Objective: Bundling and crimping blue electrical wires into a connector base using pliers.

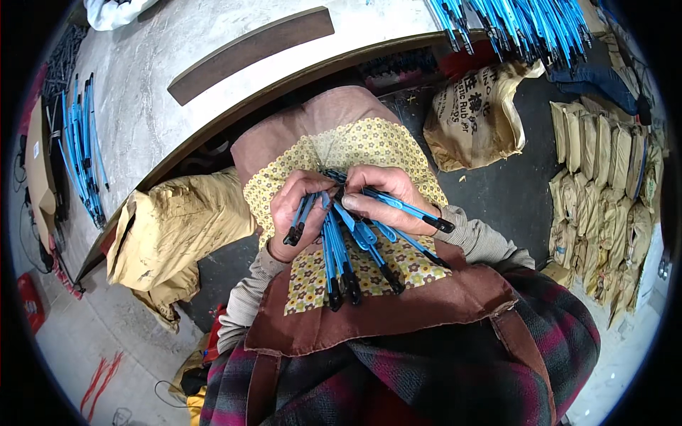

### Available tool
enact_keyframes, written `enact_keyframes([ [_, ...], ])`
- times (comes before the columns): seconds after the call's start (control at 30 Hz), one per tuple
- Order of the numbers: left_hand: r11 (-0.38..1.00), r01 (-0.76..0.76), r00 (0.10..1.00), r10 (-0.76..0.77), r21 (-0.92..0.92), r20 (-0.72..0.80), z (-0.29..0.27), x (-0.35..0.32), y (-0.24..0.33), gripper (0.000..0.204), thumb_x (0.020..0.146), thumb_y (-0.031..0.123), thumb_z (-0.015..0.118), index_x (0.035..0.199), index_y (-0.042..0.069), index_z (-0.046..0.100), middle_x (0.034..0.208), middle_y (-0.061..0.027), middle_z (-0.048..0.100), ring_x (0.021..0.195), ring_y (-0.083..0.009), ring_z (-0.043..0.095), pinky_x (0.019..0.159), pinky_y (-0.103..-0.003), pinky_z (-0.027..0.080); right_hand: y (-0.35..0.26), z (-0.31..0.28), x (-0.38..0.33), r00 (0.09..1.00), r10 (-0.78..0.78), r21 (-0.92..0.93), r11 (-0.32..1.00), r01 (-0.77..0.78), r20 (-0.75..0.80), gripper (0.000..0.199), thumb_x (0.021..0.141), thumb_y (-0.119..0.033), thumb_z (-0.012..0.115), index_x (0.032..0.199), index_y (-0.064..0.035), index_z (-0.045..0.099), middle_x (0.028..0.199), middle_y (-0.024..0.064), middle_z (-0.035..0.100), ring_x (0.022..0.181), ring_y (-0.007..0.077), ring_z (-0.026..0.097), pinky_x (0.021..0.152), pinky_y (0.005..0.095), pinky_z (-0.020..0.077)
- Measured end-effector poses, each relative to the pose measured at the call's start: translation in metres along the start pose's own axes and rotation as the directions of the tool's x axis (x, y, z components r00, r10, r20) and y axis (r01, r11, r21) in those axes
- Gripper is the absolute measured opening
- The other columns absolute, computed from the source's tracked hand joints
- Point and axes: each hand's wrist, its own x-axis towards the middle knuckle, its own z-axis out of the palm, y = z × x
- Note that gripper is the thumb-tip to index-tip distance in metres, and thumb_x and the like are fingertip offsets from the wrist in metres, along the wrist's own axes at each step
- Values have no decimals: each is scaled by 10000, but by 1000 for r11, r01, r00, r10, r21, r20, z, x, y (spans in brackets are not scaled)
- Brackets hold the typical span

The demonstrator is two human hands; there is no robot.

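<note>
Over my lap, both hands work close together on a bundle of thin blue plastic strips with black ends (pixel 343 248). My left hand (pixel 298 202) is closed around part of the bundle, with a few black tips poking out below its fingers. Pinched by the thumb and fingers of my right hand (pixel 387 193) are more strips, some pointing to the right. The rest fan out downward between the hands, over a flower-patterned apron (pixel 419 266). Where the fingertips meet, the strips' upper ends are partly hidden.
A curved grey table (pixel 142 128) lies ahead, bearing a brown wooden bar (pixel 252 53), a small pile of blue strips (pixel 84 153) and a big heap (pixel 529 28). Paper sacks (pixel 472 117) stand below at right, beside stacked tan bundles (pixel 604 192). A yellowish sack (pixel 181 227) sits left.
</note>
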Motion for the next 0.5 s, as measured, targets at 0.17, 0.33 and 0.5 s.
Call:
enact_keyframes([
  [0.17,1000,-22,1000,23,17,-12,0,-1,1,127,815,34,710,924,-14,666,904,-126,662,754,-227,620,684,-304,498,2,2,-1,1000,-4,18,1000,4,-6,71,932,-17,606,868,-43,589,849,21,550,732,103,472,683,237,388],
  [0.33,999,-25,1000,26,24,-15,0,-3,0,119,821,17,716,923,-18,666,907,-132,666,768,-228,626,689,-308,500,3,2,-1,1000,-7,33,999,7,-9,74,931,-16,609,867,-45,589,855,20,554,738,100,471,685,236,386],
  [0.5,999,-52,999,52,13,12,-2,-2,-2,123,827,25,713,931,-23,670,925,-141,669,797,-242,636,709,-314,507,6,3,0,998,-49,6,999,49,-34,75,932,-55,626,862,-51,600,811,5,564,715,92,478,662,231,395],
])
